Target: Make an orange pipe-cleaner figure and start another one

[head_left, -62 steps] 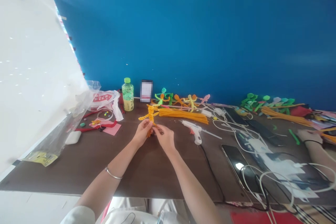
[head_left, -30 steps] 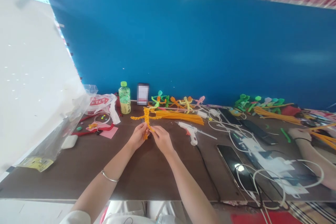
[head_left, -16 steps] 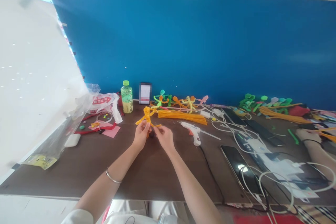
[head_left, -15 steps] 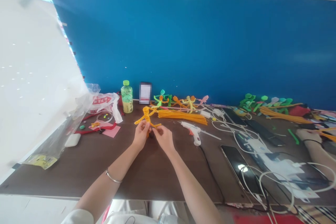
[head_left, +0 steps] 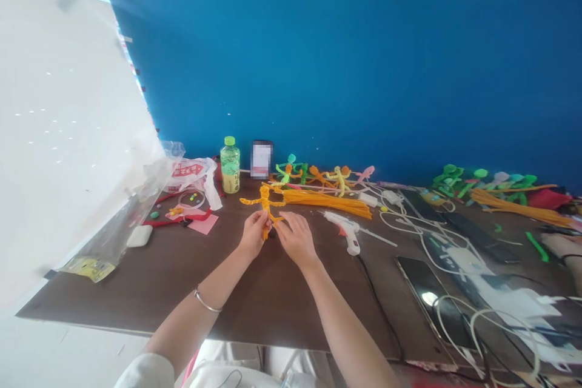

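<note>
An orange-yellow pipe-cleaner figure [head_left: 265,195] stands out in front of me, with a head, two spread arms and two legs. Thumb and fingers of my left hand [head_left: 255,231] are closed on its lower body and one leg. My right hand [head_left: 296,237] has its fingertips at the other leg, which bends out to the right; the exact grip is partly hidden by the fingers. Just behind the figure lies a bundle of orange pipe cleaners [head_left: 327,203]. To the right of my right hand rests a white hot glue gun [head_left: 348,231].
Finished pipe-cleaner figures [head_left: 339,179] line the blue wall. A green-capped bottle [head_left: 230,167], a plastic bag [head_left: 193,173] and a white case [head_left: 139,236] are on the left. Right lie a phone [head_left: 431,297], tangled cables [head_left: 459,309] and another person's hand [head_left: 561,245].
The view has shifted, so things appear further right. My left hand still holds the figure, now more upright. My right hand's fingers have straightened somewhat over the right leg.
</note>
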`<state>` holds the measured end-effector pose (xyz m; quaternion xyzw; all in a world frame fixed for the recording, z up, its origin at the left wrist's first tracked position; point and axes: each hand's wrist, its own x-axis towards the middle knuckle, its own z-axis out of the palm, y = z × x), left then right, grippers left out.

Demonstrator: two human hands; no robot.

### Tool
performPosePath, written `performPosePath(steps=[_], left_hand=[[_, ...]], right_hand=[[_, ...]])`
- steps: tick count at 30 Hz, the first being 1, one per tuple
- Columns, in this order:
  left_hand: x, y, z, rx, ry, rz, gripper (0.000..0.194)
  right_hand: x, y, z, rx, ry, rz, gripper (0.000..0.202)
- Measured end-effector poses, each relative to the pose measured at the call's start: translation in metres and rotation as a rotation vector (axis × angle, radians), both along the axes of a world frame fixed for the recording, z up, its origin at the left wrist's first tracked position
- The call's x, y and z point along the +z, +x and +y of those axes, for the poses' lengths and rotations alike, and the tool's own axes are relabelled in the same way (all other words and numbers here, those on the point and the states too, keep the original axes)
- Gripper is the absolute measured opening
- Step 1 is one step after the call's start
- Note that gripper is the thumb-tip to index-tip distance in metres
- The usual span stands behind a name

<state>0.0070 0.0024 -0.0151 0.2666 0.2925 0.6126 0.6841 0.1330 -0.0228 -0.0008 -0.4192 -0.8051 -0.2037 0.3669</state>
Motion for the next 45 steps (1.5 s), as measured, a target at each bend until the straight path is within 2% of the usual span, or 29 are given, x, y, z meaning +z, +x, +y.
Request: performPosePath(steps=[3, 11, 16, 18, 20, 22, 24, 27, 30, 34, 37, 41, 45], left_hand=[[0.002, 0.0, 0.0, -0.012, -0.004, -0.019, 0.032], [0.014, -0.004, -0.003, -0.069, 0.014, -0.004, 0.033], [0.017, -0.008, -0.002, -0.057, 0.033, -0.006, 0.027], [0.017, -0.009, -0.002, -0.046, 0.019, -0.029, 0.026], [0.017, -0.01, 0.0, -0.041, 0.023, -0.051, 0.025], [0.015, -0.011, 0.002, -0.052, 0.04, -0.06, 0.026], [0.013, -0.012, 0.004, -0.078, 0.05, -0.06, 0.027], [0.011, -0.014, 0.007, -0.134, 0.043, -0.077, 0.029], [0.01, -0.015, 0.008, -0.164, -0.001, -0.117, 0.029], [0.011, -0.015, 0.008, -0.123, -0.073, -0.164, 0.025], [0.014, -0.015, 0.007, -0.119, -0.099, -0.18, 0.021], [0.017, -0.017, 0.005, -0.128, -0.135, -0.185, 0.017], [0.015, -0.018, 0.006, -0.156, -0.141, -0.183, 0.015]], right_hand=[[-0.002, 0.0, 0.002, 0.056, -0.047, 0.038, 0.019], [-0.003, 0.0, 0.002, 0.085, -0.089, 0.199, 0.018], [-0.001, -0.007, -0.001, 0.075, -0.223, 0.457, 0.022], [0.0, -0.011, -0.001, 0.044, -0.357, 0.647, 0.02], [0.0, -0.014, 0.001, 0.041, -0.557, 0.87, 0.02], [0.0, -0.014, 0.003, 0.093, -0.781, 1.093, 0.022], [0.001, -0.013, 0.006, 0.204, -1.002, 1.272, 0.022], [0.004, -0.009, 0.007, 0.418, -1.261, 1.373, 0.016], [0.008, -0.009, 0.004, 0.52, -1.354, 1.381, 0.012], [0.009, -0.016, 0.0, 0.456, -1.282, 1.424, 0.021], [0.008, -0.018, -0.002, 0.391, -1.131, 1.332, 0.027], [0.009, -0.015, -0.003, 0.282, -0.76, 0.912, 0.017], [0.007, -0.01, -0.004, 0.29, -0.482, 0.469, 0.024]])
